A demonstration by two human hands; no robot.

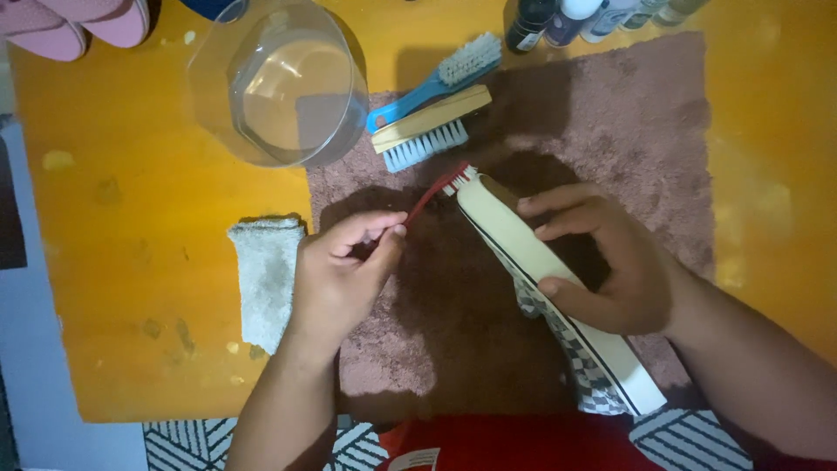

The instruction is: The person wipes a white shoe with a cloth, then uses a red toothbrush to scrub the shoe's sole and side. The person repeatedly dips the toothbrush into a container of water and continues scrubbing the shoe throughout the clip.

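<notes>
Scrubbing is under way: left hand (344, 270) grips a red toothbrush (440, 187) at the toe of the shoe (532, 262), which right hand (610, 262) holds, and next it likely needs short rubs along that white edge.

Bare forearms, no sleeves, rings or watch, red garment (523, 440) at bottom edge

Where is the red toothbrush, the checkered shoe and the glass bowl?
red toothbrush (433, 194), head view, on its thin red handle.
checkered shoe (523, 253), head view, on its cream rubber sole edge.
glass bowl (336, 74), head view, on its clear right wall.
</notes>
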